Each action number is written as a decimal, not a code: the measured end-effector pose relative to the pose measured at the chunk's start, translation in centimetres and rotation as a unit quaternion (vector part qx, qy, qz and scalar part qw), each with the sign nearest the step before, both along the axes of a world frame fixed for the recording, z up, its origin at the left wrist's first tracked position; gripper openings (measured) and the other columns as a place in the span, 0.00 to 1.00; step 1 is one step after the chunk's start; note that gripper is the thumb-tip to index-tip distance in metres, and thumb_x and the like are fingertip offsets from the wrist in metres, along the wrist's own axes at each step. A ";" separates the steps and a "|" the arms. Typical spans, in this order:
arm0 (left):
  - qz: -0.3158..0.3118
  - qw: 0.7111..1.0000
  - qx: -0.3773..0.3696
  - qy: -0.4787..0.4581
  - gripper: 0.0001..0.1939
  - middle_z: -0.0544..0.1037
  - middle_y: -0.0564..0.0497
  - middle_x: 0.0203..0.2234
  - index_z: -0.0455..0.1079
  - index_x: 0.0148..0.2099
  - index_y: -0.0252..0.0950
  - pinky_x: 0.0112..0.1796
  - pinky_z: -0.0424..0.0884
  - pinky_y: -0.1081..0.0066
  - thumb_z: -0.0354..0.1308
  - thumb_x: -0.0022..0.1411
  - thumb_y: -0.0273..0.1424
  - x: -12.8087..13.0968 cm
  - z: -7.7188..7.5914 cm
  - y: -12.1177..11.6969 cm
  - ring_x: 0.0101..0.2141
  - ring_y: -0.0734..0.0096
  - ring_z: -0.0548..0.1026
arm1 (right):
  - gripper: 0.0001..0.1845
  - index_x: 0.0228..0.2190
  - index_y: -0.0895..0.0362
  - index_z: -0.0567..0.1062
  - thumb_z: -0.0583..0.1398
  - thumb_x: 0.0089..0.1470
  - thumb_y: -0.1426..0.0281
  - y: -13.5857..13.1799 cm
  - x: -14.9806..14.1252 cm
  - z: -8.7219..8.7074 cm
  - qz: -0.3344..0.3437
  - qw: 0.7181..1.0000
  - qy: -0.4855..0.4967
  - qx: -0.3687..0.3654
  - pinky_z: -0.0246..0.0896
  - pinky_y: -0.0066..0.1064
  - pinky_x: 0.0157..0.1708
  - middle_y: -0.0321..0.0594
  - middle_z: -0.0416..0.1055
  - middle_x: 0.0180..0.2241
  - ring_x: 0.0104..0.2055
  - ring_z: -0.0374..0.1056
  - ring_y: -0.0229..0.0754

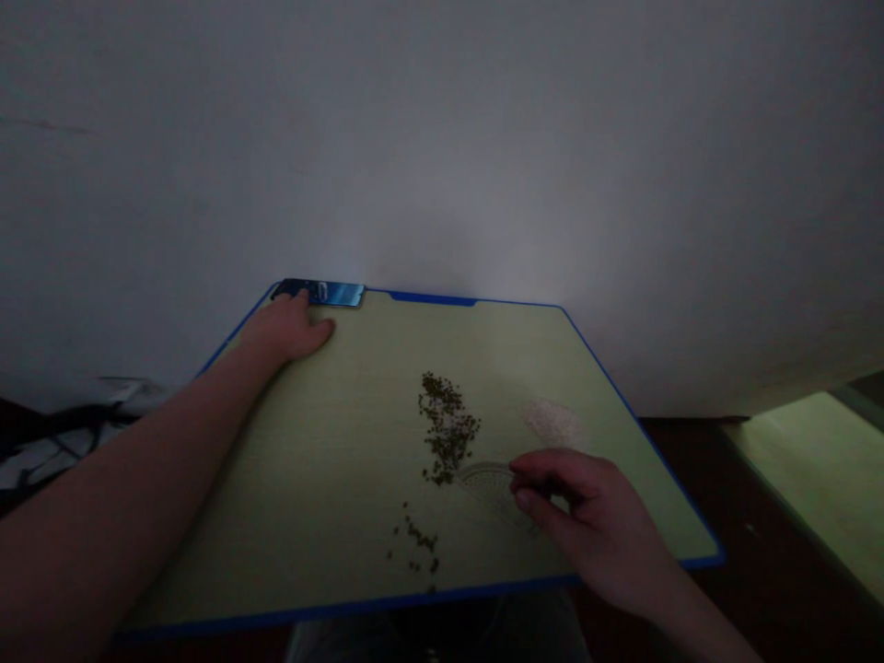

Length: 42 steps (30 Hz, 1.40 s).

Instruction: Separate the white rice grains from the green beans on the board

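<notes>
Bare forearms (138, 451) run to the left hand (286, 330) and right hand (594, 520); short fingernails; below the right fingers (529, 483), dim grey trousers (331, 640) show.

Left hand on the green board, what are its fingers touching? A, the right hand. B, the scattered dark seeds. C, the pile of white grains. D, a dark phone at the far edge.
D. The left hand reaches to the far edge of the pale green board, with its fingers on the dark phone.
</notes>
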<state>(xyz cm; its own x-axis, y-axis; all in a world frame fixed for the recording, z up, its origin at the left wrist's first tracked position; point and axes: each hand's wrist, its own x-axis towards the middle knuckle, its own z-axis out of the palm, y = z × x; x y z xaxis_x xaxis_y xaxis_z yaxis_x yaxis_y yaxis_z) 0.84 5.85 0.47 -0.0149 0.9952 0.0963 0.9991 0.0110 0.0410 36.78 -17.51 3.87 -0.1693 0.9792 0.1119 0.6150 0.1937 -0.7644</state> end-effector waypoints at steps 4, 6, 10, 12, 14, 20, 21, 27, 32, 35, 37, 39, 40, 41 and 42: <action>0.024 0.999 -0.029 -0.004 0.46 0.71 0.27 0.53 0.52 0.68 0.25 0.46 0.67 0.52 0.43 0.59 0.55 0.0 0.4 1.0 0.50 0.39 0.71 | 0.08 0.36 0.52 0.79 0.60 0.54 0.71 -0.1 0.3 -0.2 -0.002 1.000 -0.001 -0.005 0.68 0.28 0.32 0.35 0.78 0.31 0.32 0.73 0.38; -0.030 0.998 -0.053 -0.008 0.41 0.76 0.34 0.48 0.58 0.67 0.32 0.45 0.67 0.57 0.43 0.59 0.52 -0.1 0.4 1.2 0.46 0.45 0.74 | 0.08 0.36 0.53 0.79 0.60 0.54 0.70 -0.2 0.4 -0.3 -0.004 1.000 -0.004 -0.006 0.68 0.28 0.31 0.36 0.78 0.30 0.31 0.73 0.39; -0.131 0.989 -0.040 -0.054 0.33 0.79 0.46 0.34 0.65 0.62 0.37 0.38 0.68 0.66 0.45 0.59 0.48 -1.1 -0.1 0.6 0.36 0.59 0.76 | 0.07 0.35 0.53 0.79 0.61 0.54 0.69 -0.2 0.6 -0.5 -0.014 1.000 -0.001 -0.008 0.68 0.29 0.31 0.36 0.78 0.30 0.31 0.74 0.39; -0.076 0.996 -0.014 -0.047 0.32 0.79 0.44 0.33 0.71 0.54 0.35 0.35 0.67 0.66 0.46 0.57 0.50 -1.7 -0.3 0.3 0.35 0.58 0.76 | 0.08 0.36 0.53 0.79 0.60 0.54 0.69 -0.2 0.6 -0.6 -0.014 1.000 0.002 -0.014 0.69 0.29 0.32 0.36 0.78 0.31 0.31 0.74 0.39; -0.051 0.998 -0.028 -0.024 0.30 0.79 0.42 0.33 0.75 0.44 0.35 0.33 0.66 0.65 0.45 0.56 0.53 -2.1 -0.2 0.1 0.35 0.56 0.76 | 0.08 0.36 0.52 0.79 0.60 0.54 0.69 -0.1 0.6 -0.7 -0.010 1.000 -0.001 -0.018 0.69 0.29 0.32 0.36 0.78 0.31 0.32 0.74 0.40; -0.017 0.998 -0.053 0.014 0.32 0.79 0.38 0.34 0.73 0.37 0.36 0.32 0.66 0.62 0.41 0.57 0.57 -1.8 0.2 -0.9 0.36 0.52 0.75 | 0.08 0.35 0.53 0.79 0.60 0.54 0.69 -0.1 0.5 -0.7 -0.005 1.000 -0.001 -0.012 0.70 0.31 0.32 0.37 0.78 0.31 0.32 0.74 0.40; -0.010 0.999 -0.044 0.010 0.32 0.78 0.38 0.34 0.73 0.37 0.36 0.32 0.66 0.62 0.40 0.58 0.57 -1.7 0.2 -1.2 0.36 0.52 0.74 | 0.08 0.35 0.53 0.79 0.60 0.54 0.69 -0.2 0.5 -0.6 -0.006 1.000 0.001 -0.013 0.70 0.31 0.32 0.38 0.78 0.31 0.32 0.74 0.41; 0.005 0.999 -0.032 -0.013 0.32 0.78 0.40 0.36 0.71 0.37 0.35 0.33 0.66 0.63 0.41 0.59 0.57 -1.4 0.4 -2.4 0.35 0.56 0.73 | 0.08 0.36 0.53 0.79 0.60 0.54 0.68 -0.4 0.5 -0.5 -0.012 1.000 0.000 -0.027 0.70 0.33 0.33 0.39 0.78 0.31 0.33 0.75 0.42; 0.010 0.999 -0.029 -0.022 0.32 0.79 0.40 0.36 0.72 0.38 0.35 0.34 0.67 0.63 0.42 0.58 0.57 -1.5 0.4 -2.4 0.36 0.56 0.74 | 0.08 0.36 0.53 0.79 0.60 0.54 0.69 -0.4 0.7 -0.5 -0.008 1.000 0.004 -0.022 0.70 0.33 0.33 0.38 0.78 0.32 0.33 0.75 0.42; 0.007 0.999 -0.025 -0.028 0.32 0.79 0.40 0.37 0.73 0.39 0.35 0.34 0.66 0.63 0.42 0.59 0.56 -1.5 0.4 -2.5 0.36 0.56 0.73 | 0.08 0.35 0.53 0.79 0.60 0.54 0.69 -0.3 0.7 -0.4 -0.002 1.000 0.003 -0.017 0.70 0.32 0.32 0.38 0.78 0.31 0.32 0.74 0.42; 0.002 0.999 -0.024 -0.031 0.32 0.78 0.40 0.37 0.73 0.39 0.35 0.34 0.66 0.63 0.41 0.59 0.56 -1.4 0.4 -2.6 0.36 0.56 0.73 | 0.08 0.35 0.53 0.79 0.60 0.54 0.69 -0.2 0.7 -0.4 -0.002 1.000 -0.001 -0.016 0.70 0.32 0.32 0.38 0.78 0.31 0.32 0.74 0.41; 0.000 0.999 -0.025 -0.029 0.31 0.78 0.41 0.36 0.72 0.38 0.35 0.34 0.65 0.64 0.42 0.59 0.56 -1.4 0.5 -2.8 0.35 0.57 0.73 | 0.08 0.35 0.53 0.79 0.60 0.54 0.69 -0.2 0.7 -0.5 -0.005 1.000 -0.003 -0.018 0.70 0.32 0.32 0.38 0.79 0.31 0.32 0.75 0.41; -0.002 0.999 -0.025 -0.028 0.31 0.78 0.41 0.36 0.72 0.38 0.34 0.34 0.65 0.64 0.41 0.59 0.56 -1.4 0.6 -2.8 0.35 0.58 0.73 | 0.08 0.36 0.53 0.79 0.60 0.54 0.69 -0.2 0.7 -0.5 -0.006 1.000 -0.002 -0.018 0.70 0.32 0.32 0.38 0.79 0.31 0.32 0.75 0.41; -0.005 0.999 -0.024 -0.026 0.32 0.78 0.41 0.37 0.72 0.38 0.34 0.34 0.65 0.64 0.41 0.59 0.56 -1.4 0.6 -2.9 0.36 0.58 0.73 | 0.08 0.36 0.53 0.79 0.60 0.54 0.69 -0.2 0.7 -0.5 -0.005 1.000 0.000 -0.018 0.70 0.32 0.32 0.38 0.79 0.31 0.32 0.75 0.41; -0.007 0.999 -0.024 -0.026 0.32 0.79 0.41 0.37 0.72 0.38 0.34 0.34 0.65 0.64 0.41 0.59 0.56 -1.4 0.6 -2.9 0.36 0.58 0.73 | 0.08 0.36 0.53 0.79 0.60 0.54 0.69 -0.2 0.7 -0.5 -0.003 1.000 0.001 -0.017 0.70 0.32 0.32 0.38 0.79 0.31 0.32 0.75 0.42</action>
<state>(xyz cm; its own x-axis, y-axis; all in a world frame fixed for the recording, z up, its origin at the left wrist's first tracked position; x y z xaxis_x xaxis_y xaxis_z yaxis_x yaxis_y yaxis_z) -0.52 3.00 1.08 -0.0046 0.9989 0.0469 0.9958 0.0003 0.0920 37.46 -17.67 3.35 -0.1626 0.9834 0.0799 0.6140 0.1642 -0.7720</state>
